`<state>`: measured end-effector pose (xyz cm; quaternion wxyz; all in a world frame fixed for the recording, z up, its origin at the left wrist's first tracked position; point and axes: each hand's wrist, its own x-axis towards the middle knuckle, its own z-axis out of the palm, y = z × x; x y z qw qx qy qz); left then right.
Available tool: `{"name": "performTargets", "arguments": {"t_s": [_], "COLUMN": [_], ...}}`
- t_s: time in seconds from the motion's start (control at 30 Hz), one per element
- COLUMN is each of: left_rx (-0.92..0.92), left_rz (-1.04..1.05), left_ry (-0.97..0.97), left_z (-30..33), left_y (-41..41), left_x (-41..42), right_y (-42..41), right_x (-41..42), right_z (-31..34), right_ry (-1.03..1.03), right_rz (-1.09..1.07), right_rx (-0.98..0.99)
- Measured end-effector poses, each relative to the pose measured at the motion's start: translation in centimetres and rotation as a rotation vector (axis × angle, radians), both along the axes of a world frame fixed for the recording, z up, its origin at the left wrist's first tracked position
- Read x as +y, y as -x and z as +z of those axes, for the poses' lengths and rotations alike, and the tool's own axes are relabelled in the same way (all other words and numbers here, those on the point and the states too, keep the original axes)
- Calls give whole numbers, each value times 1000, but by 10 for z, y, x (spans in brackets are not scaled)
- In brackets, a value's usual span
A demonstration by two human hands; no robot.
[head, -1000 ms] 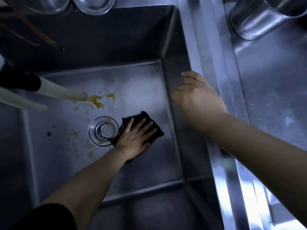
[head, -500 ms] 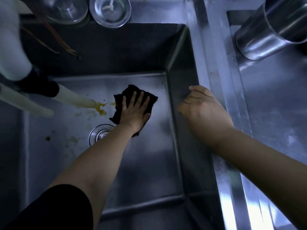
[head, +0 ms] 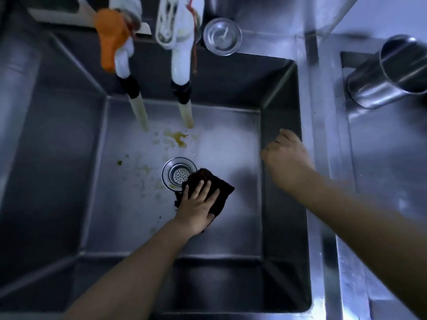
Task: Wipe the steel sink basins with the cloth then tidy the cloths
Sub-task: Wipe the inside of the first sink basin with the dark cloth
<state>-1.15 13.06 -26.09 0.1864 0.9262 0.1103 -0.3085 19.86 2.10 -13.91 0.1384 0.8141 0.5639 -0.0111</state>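
Basin (head: 242,227) — deep steel, one drain (head: 178,173) mid-floor. Cloth (head: 213,192): dark, flat on the floor, its corner touching the drain's near-right rim. Your left hand (head: 196,211) presses it with straight, spread fingers — no clench. Your right hand (head: 286,158) sits at the right wall's top edge, fingers curled; blurred, so whether it grips the rim you cannot tell. Stains (head: 176,138) lie beyond the drain, under two spouts (head: 186,112). Bare floor right of the cloth, up to the wall. Cup (head: 390,75) lies tipped in the right-hand basin.
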Motion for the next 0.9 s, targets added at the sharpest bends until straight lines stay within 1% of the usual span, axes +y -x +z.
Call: {"name": "performTargets", "arguments": {"t_s": [0.07, 0.1, 0.17, 0.2, 0.23, 0.3, 0.37, 0.43, 0.5, 0.63, 0.77, 0.9], "left_rx": [16, 27, 36, 44, 58, 90, 113, 157, 199, 276, 364, 374], "left_rz": [58, 88, 147, 179, 208, 248, 287, 326, 354, 414, 399, 440], "left_ry": [34, 38, 13, -1, -15, -49, -81, -118, -147, -183, -239, -160], "left_z": [20, 30, 45, 51, 54, 56, 53, 45, 34, 9, -10, -27], "left_y": [14, 23, 40, 49, 58, 77, 94, 107, 116, 123, 129, 138], "left_x": [14, 22, 41, 50, 61, 82, 102, 120, 135, 156, 157, 154], "right_y": [31, 50, 91, 111, 129, 159, 176, 173, 155, 106, 67, 64], "right_x": [14, 19, 30, 35, 40, 52, 67, 79, 90, 113, 143, 188], "right_z": [-9, -21, -49, -66, -84, -116, -141, -164, -180, -199, -207, -216], "right_ry": [60, 100, 150, 149, 141, 155, 119, 62, 4, -139, -106, -107], "right_rz": [-33, -103, -358, -458, -527, -637, -745, -820, -829, -763, -773, -811], "right_rx": [135, 239, 570, 698, 786, 869, 829, 704, 573, 335, 225, 164]}}
